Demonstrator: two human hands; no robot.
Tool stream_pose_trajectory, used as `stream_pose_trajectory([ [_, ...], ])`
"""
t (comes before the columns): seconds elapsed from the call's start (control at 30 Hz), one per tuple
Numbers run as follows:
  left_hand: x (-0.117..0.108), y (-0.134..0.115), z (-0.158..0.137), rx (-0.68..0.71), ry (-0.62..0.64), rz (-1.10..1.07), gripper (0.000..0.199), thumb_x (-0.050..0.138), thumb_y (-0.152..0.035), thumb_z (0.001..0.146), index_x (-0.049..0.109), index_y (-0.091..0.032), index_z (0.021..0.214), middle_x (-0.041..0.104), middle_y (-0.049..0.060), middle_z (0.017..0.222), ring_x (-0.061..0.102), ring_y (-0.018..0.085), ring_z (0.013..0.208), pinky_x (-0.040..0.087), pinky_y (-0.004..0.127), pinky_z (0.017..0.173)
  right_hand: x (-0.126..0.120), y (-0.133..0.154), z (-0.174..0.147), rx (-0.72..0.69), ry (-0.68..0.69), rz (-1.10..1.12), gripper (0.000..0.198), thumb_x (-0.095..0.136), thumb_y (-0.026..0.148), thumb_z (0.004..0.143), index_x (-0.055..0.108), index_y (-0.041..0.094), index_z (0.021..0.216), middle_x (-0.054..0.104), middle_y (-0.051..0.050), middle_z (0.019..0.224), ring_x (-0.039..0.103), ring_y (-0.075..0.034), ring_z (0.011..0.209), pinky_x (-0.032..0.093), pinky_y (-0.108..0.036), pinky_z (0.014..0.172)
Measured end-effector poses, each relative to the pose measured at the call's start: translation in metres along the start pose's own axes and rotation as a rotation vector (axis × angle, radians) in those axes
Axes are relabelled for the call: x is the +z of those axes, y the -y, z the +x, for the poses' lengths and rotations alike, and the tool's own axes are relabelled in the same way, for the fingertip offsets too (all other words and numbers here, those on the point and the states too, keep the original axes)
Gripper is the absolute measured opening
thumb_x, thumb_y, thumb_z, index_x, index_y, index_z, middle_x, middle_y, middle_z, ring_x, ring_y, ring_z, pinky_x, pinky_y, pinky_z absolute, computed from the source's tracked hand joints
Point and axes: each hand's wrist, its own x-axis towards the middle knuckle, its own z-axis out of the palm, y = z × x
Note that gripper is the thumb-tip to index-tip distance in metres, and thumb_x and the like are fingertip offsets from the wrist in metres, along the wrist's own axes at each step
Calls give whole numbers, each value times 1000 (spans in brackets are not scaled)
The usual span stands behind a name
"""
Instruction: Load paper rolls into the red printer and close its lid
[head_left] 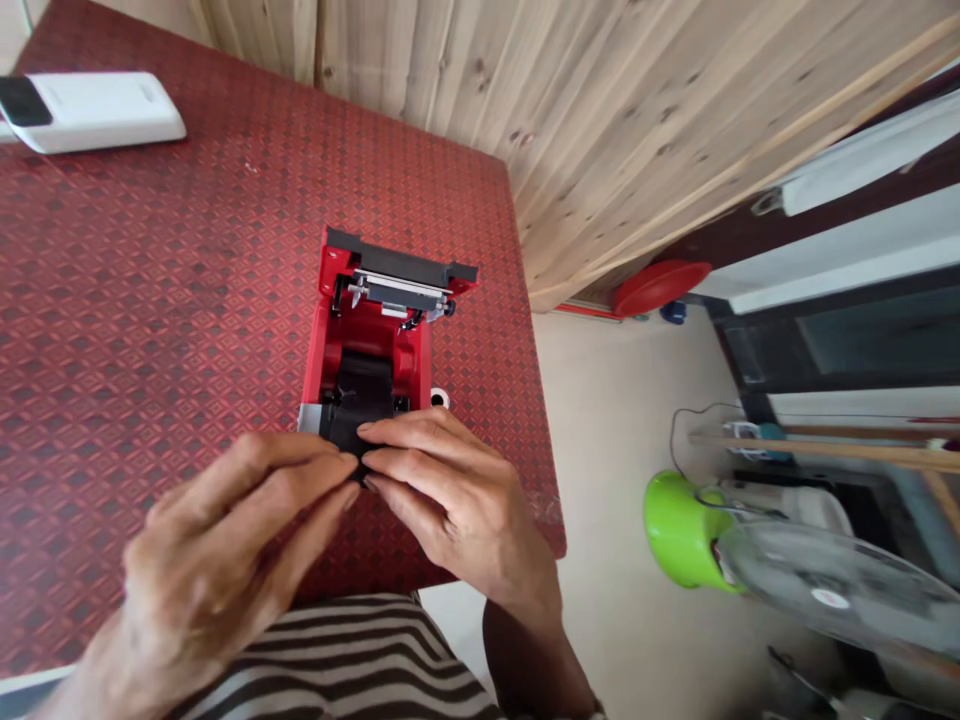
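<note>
A small red printer (314, 350) stands on the patterned table, its lid (401, 262) raised and the metal and black mechanism beneath it exposed. A strip of black ribbon (364, 385) runs out of the printer's red inner bay toward me. At its near end my left hand (217, 540) pinches the ribbon with closed fingertips. From the other side my right hand (465, 505) also has its fingers closed on the ribbon, close to the left fingertips. The front of the printer is partly hidden behind both hands. A small white ring-shaped roll end (440, 398) shows beside the printer's right side.
The red patterned table (172, 300) ends at a right edge near the wooden plank wall (480, 70). A white device with a black end (105, 112) lies at the far left. On the floor are a green bucket (679, 530) and a clear fan-like object (825, 580).
</note>
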Motion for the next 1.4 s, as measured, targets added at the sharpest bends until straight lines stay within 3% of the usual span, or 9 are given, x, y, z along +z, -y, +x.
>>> stream_pose_trajectory([
  [0.1,-13,14,27,-46,-119,85,25,72,-23,101,74,-28,126,80,-1,113,74,16,98,60,32,91,2,0,-1,-6,-23,-22,9,70,11,101,75,16,105,83,-10,115,76,-19,102,67,-39,94],
  [0.17,-16,24,50,-167,-153,91,38,74,-34,101,72,-23,136,75,8,128,70,22,105,57,41,101,4,0,-2,-15,-39,-17,9,70,10,101,76,15,105,83,-10,115,75,-19,102,68,-39,93],
  [0.3,-10,38,91,-160,-29,-38,48,50,-41,113,61,-12,149,68,13,144,61,24,136,47,45,118,10,2,-6,-33,-79,-21,10,72,11,99,75,15,108,82,-11,118,74,-21,106,69,-41,93],
  [0.4,-4,38,101,-129,36,-76,46,44,-40,115,62,-11,146,68,10,144,61,21,137,45,43,120,15,5,-10,-57,-108,-132,10,72,10,99,74,14,108,81,-13,123,72,-24,112,67,-42,98],
  [0.5,-2,35,94,-120,28,-63,41,46,-36,114,67,-12,139,73,7,124,65,20,119,48,39,111,17,9,-13,-69,-129,-300,7,72,15,100,75,14,105,82,-12,116,71,-24,109,65,-41,98],
  [0.57,-1,34,83,-70,47,-57,38,51,-34,112,68,-13,139,72,7,111,64,20,106,50,38,101,18,11,-14,-61,-134,-374,8,71,20,101,76,14,102,80,-9,100,68,-22,92,62,-40,84],
  [0.73,8,37,54,121,138,8,22,61,-23,104,76,-18,119,69,11,108,62,23,93,55,40,83,19,9,-13,-78,-116,-377,14,70,22,101,78,10,101,67,-3,71,52,-18,67,47,-39,61],
  [1.13,11,39,34,153,176,175,34,70,-32,98,74,-38,132,77,9,117,70,29,93,61,46,79,13,-2,-15,-38,-229,-151,14,72,19,99,75,13,111,71,-2,73,57,-17,66,52,-36,62],
  [1.4,13,38,29,200,192,198,40,68,-30,99,71,-27,139,75,15,119,70,34,97,61,50,79,-3,-17,-13,-68,-432,-223,16,74,12,96,75,18,111,77,-1,78,60,-15,63,54,-35,64],
])
